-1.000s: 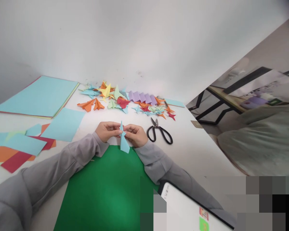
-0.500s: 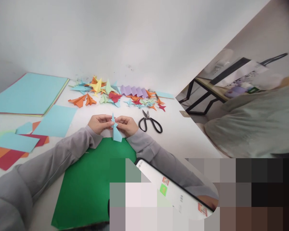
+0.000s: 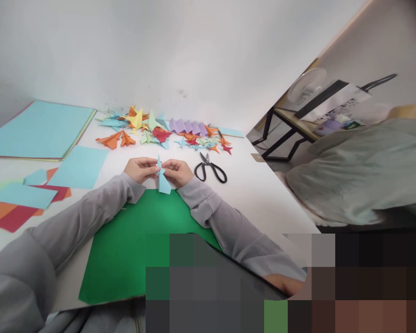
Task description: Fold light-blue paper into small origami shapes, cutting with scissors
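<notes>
Between my two hands is a light-blue folded paper piece [image 3: 164, 186], narrow and pointed at its far end and wider toward me. My left hand [image 3: 138, 169] pinches its left side with thumb and fingers. From the right, my right hand [image 3: 176, 172] pinches the same paper. It is held over the far edge of a green sheet [image 3: 131, 245] lying on the white table [image 3: 253, 189]. Black-handled scissors [image 3: 211, 169] lie just right of my right hand, blades pointing away.
Folded paper shapes [image 3: 136, 119] in several colours and a purple pleated strip [image 3: 188, 126] lie along the wall. Blue sheets [image 3: 45, 129] and coloured offcuts [image 3: 17, 218] are on the left. A person's grey-green sleeve [image 3: 364, 166] is at right. A blurred patch covers the lower right.
The camera view has shifted slightly, so everything appears a little higher and further left. Both hands keep their pinch on the blue paper. The phone's lit screen at lower right now looks dark.
</notes>
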`<state>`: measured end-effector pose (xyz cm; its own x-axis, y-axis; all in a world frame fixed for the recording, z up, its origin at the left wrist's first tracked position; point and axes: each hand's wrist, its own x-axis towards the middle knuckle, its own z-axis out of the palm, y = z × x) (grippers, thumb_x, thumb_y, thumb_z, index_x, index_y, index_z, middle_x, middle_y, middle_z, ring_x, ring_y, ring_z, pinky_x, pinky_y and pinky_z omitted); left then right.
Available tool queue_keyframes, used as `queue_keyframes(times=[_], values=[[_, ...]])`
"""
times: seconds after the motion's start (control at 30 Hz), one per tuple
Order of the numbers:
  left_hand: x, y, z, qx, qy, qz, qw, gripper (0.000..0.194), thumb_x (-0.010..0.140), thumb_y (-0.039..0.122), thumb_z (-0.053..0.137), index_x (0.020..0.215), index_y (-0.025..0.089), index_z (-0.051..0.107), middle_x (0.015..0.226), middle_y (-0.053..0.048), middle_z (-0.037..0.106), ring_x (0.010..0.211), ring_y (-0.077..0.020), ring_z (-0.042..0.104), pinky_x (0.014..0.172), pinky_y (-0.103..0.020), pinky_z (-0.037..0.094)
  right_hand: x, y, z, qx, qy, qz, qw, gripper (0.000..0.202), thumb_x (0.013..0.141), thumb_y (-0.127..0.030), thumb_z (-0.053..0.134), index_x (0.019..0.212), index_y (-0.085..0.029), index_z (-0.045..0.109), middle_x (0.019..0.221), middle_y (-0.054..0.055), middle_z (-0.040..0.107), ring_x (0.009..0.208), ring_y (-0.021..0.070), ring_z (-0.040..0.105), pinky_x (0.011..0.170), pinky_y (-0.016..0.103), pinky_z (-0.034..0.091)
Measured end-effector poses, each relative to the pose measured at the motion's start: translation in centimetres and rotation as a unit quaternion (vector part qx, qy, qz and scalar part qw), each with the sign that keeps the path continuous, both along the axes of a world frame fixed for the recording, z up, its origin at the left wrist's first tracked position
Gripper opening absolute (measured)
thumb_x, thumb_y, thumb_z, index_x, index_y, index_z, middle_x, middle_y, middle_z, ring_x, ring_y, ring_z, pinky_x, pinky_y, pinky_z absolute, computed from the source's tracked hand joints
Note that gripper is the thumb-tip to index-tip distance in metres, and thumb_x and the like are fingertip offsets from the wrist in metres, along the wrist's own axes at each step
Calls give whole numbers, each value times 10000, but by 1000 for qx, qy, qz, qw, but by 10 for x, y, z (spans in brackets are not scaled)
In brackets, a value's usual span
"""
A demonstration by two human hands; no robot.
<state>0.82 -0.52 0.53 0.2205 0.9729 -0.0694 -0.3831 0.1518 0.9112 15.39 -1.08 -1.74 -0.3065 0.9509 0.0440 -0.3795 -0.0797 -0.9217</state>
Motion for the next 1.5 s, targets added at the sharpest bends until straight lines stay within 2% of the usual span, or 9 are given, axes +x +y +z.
queue_keyframes(times=[0.2, 0.53, 0.7, 0.9, 1.1, 1.27, 1.5], values=[[1, 0, 0, 16, 5, 8, 1000, 385, 292, 180, 809, 614, 76, 626, 451, 6, 583, 390, -115, 552, 395, -232, 452, 0, 1, -1, -1, -4, 1, 1000, 327, 474, -303, 786, 696, -146, 604, 566, -26, 646, 534, 98, 597, 580, 236, 469], [-1, 3, -5, 20, 20, 3, 1000, 370, 337, 188, 803, 651, 76, 643, 506, -15, 603, 435, -121, 562, 441, -259, 468, 1, 2, -3, 9, -8, 1, 1000, 317, 482, -300, 781, 708, -154, 613, 601, -25, 649, 552, 99, 594, 591, 240, 465], [-1, 1, -3, 19, 29, 7, 999, 378, 337, 206, 803, 659, 81, 650, 530, -17, 608, 468, -116, 565, 481, -270, 478, 0, 1, -2, 0, -6, 2, 1000, 313, 486, -298, 781, 697, -149, 605, 587, -23, 641, 542, 98, 589, 585, 242, 462], [-4, 3, -7, 51, 49, -36, 997, 385, 392, 218, 789, 742, 101, 675, 605, -33, 648, 474, -103, 547, 448, -233, 438, 0, 0, -1, -1, -2, -12, 1000, 279, 500, -282, 775, 677, -148, 606, 587, -20, 650, 526, 98, 591, 563, 236, 460], [-6, -3, -3, 103, 86, -81, 988, 327, 445, 200, 774, 739, 94, 678, 483, 16, 565, 413, -70, 492, 410, -197, 394, 2, 0, -4, -6, -15, 3, 1000, 260, 486, -257, 775, 635, -136, 600, 522, -21, 625, 472, 101, 563, 510, 238, 434], [-3, -9, 0, 87, 65, -97, 989, 409, 448, 232, 774, 821, 97, 672, 503, 8, 578, 422, -106, 533, 419, -235, 453, 4, -1, 0, -29, 1, 22, 999, 253, 458, -239, 778, 621, -141, 611, 517, -18, 631, 473, 119, 576, 509, 255, 447], [-3, -9, 2, 27, 27, -102, 994, 364, 465, 295, 767, 760, 98, 683, 527, -22, 607, 471, -135, 572, 453, -270, 497, 4, -5, 6, -35, 8, 40, 999, 251, 452, -245, 780, 617, -147, 619, 545, -9, 652, 512, 135, 605, 538, 267, 468]])
